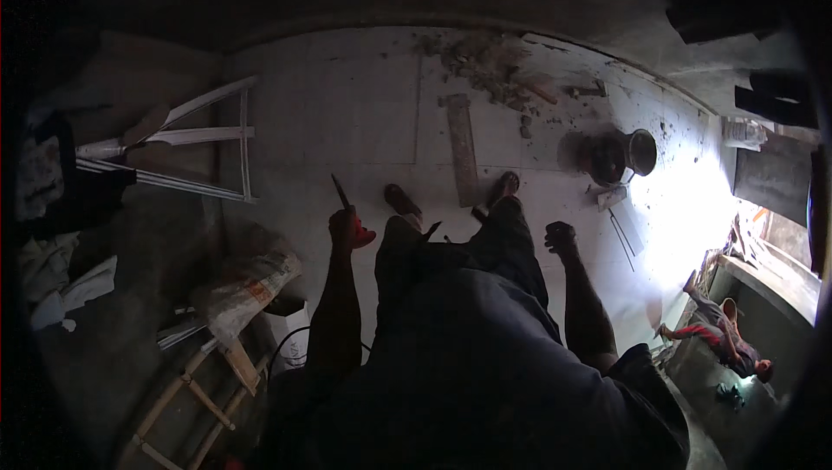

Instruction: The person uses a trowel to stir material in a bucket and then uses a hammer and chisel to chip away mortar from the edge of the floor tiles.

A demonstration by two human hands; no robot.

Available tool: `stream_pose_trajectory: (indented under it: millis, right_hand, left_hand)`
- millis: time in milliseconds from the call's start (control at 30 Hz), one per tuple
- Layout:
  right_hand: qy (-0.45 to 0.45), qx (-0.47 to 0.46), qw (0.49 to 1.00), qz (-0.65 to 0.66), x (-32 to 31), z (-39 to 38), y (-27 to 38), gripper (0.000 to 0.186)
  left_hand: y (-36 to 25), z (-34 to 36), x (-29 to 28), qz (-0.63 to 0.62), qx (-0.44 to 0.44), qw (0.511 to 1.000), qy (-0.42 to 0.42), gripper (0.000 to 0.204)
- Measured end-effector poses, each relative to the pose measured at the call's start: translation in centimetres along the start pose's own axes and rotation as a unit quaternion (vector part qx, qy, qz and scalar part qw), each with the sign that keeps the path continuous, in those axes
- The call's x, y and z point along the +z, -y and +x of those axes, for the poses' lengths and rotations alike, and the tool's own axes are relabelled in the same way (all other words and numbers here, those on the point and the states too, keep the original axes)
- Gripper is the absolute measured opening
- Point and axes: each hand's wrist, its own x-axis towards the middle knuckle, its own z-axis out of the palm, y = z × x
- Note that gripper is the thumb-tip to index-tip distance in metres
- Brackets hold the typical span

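My left hand [341, 229] is closed round a red-handled tool [363, 234]. A narrow dark blade [341, 192] points up and away from the fist; the tool's exact kind is lost in the dim light. On the right, held out from my body, is my right hand [562, 238] with its fingers curled in. Shadow hides whatever may be inside them. A long, dusty board [463, 149] lies on the pale tiled floor [347, 106] just beyond my feet.
Rubble [485, 67] litters the far floor. Dark round buckets [611, 158] stand at the right, near strong daylight. White frame pieces [199, 134], a sack [251, 292] and a wooden ladder [191, 392] are at the left. Another person [724, 336] is at the lower right.
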Motion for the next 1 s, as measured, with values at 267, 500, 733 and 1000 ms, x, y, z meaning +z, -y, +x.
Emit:
stream_pose_trajectory:
  millis: [267, 500, 733, 1000]
  right_hand:
    - [0.012, 0.006, 0.973, -0.230, 10.9, -7.0, -2.2, 0.008]
    - [-0.074, 0.155, 0.967, -0.187, 11.5, -1.0, -2.0, 0.008]
    - [-0.070, -0.020, 0.993, -0.095, 13.1, 5.0, 7.2, 0.009]
    - [-0.118, -0.023, 0.993, -0.007, 19.1, 6.4, 13.6, 0.013]
  left_hand:
    - [5.2, 4.2, -14.0, 0.028, 0.091, 0.991, -0.091, 0.039]
    - [2.2, 6.1, -15.7, -0.289, -0.141, 0.939, -0.125, 0.023]
    - [3.2, 10.5, -16.8, 0.365, 0.153, 0.918, -0.016, 0.022]
    - [-5.4, 23.8, -19.1, 0.128, 0.146, 0.981, 0.021, 0.044]
